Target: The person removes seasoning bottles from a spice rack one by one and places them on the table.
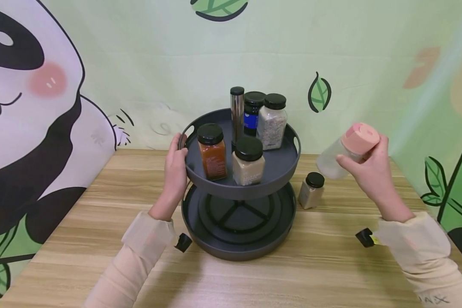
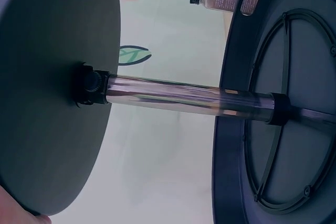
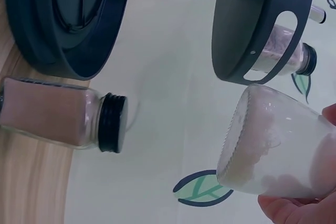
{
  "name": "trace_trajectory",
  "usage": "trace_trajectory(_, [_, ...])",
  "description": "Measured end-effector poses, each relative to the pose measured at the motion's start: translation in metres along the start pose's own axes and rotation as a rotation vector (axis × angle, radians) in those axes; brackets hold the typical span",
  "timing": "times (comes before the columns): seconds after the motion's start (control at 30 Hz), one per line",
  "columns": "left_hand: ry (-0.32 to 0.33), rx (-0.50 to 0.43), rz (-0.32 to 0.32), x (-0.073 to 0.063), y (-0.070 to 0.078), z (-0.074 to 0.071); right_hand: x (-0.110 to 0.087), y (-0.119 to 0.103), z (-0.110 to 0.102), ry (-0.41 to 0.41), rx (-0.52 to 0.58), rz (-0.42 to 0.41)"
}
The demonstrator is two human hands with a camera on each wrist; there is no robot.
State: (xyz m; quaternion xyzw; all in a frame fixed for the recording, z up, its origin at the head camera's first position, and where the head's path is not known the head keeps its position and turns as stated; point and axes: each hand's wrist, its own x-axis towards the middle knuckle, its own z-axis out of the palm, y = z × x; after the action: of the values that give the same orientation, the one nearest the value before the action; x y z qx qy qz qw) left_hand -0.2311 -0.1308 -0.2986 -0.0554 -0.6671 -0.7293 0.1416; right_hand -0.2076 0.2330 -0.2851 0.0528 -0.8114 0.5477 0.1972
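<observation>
A dark grey two-tier round spice rack (image 1: 246,190) stands on the table, its trays joined by a shiny metal post (image 2: 168,95). My left hand (image 1: 173,169) grips the upper tray's rim at the left handle slot. Out to the right of the rack, my right hand (image 1: 374,177) holds a clear jar with a pink lid (image 1: 333,159) in the air. The jar leans, lid up and to the right, base toward the rack; whitish contents show through its wall (image 3: 278,145). Below it on the table, a small black-lidded jar of beige powder (image 1: 311,192) stands beside the lower tray.
The upper tray carries a reddish-orange spice jar (image 1: 214,160), a beige powder jar (image 1: 248,169), a jar of pale grains (image 1: 271,128) and a dark jar with a blue label (image 1: 251,119). Behind the wooden table (image 1: 315,265) hangs a green panda-print backdrop (image 1: 158,64).
</observation>
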Motion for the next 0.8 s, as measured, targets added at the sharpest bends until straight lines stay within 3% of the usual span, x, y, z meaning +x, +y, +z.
trace_trajectory(0.8, [-0.003,0.004,-0.005,0.000,0.001,0.000,0.001,0.033,-0.010,-0.004,-0.139,0.071])
